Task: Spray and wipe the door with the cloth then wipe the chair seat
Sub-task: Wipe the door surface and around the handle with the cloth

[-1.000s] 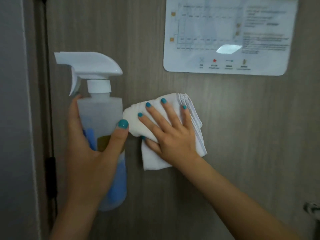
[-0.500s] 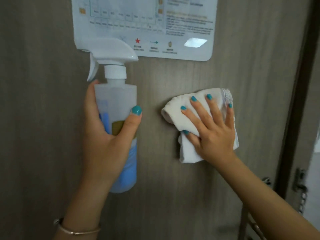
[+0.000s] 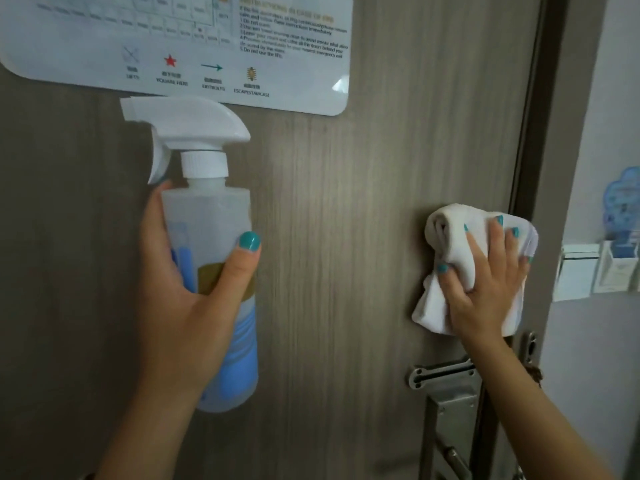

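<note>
A grey-brown wood-grain door (image 3: 346, 237) fills the view. My left hand (image 3: 187, 306) is wrapped around a clear spray bottle (image 3: 214, 216) with a white trigger head and blue liquid, held upright in front of the door, nozzle pointing left. My right hand (image 3: 485, 289) presses a bunched white cloth (image 3: 446, 233) flat against the door near its right edge, just above the metal lock plate. No chair is in view.
A white laminated escape-plan sign (image 3: 207, 46) is fixed to the door above the bottle. A metal lock plate and handle (image 3: 450, 403) sit below the cloth. The dark door frame (image 3: 550, 168) and a pale wall with a card holder (image 3: 595, 271) lie to the right.
My right hand has slid the cloth rightward across the door, from beside the bottle to near the door's right edge. The view has shifted right, and the lock plate has come into sight.
</note>
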